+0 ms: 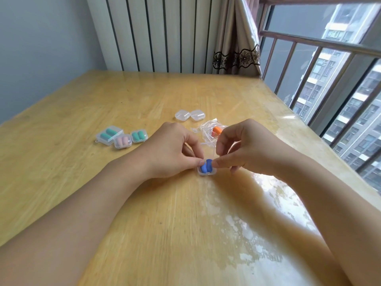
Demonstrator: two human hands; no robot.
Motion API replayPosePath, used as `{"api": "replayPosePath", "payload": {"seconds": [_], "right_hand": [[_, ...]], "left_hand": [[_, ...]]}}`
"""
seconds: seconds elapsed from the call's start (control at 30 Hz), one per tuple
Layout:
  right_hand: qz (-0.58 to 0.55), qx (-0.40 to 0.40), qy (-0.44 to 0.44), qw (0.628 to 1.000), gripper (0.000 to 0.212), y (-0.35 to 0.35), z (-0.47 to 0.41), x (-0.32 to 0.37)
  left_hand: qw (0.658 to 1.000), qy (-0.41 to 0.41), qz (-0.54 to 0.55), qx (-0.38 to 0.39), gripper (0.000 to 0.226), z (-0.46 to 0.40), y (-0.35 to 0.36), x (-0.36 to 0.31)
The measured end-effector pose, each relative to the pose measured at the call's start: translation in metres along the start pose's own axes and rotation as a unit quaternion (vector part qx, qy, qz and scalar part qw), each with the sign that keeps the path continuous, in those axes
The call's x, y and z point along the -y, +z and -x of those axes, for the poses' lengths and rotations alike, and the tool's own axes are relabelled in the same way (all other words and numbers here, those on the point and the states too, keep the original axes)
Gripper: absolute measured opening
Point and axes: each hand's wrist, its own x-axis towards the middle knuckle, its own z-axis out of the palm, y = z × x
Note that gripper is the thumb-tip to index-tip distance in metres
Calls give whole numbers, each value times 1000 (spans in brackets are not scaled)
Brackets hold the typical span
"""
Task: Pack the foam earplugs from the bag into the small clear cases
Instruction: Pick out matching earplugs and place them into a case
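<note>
Pinching from both sides, the left hand [171, 149] and right hand [245, 145] have their fingers [198, 162] pressed onto the blue earplugs [206, 166], so that these are seated in the open case [206, 172] on the desk [103, 203]. Orange earplugs [216, 131] are kept in the bag [206, 131] behind; filled cases [123, 137] are set aside left.

Bare wooden tabletop [61, 172] lies open left; three filled clear plastic cases [121, 136], two empty clear cases [190, 115] and a crinkled clear plastic bag [208, 131] crowd the far middle.
</note>
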Motion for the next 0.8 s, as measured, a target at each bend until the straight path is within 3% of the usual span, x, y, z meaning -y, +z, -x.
{"api": "replayPosePath", "payload": {"seconds": [0.1,0.27,0.4,0.5,0.6,0.8], "right_hand": [[-28,-6,3,1000,40,1,-2,-4],[-2,1,-38,999,14,2,-1,-1],[86,-22,-71,993,11,3,-1,0],[104,-46,-91,989,11,7,0,0],[110,-60,-97,987,11,9,-1,-1],[94,-42,-100,990,14,10,0,0]], "left_hand": [[999,5,31,-27,25,0,0,1],[998,6,54,-23,29,0,-2,1],[997,6,62,37,22,4,-5,-2],[998,0,30,61,41,7,-4,-6],[1000,-12,-8,22,58,7,5,-11],[997,36,-54,-40,38,4,15,-12]]}}
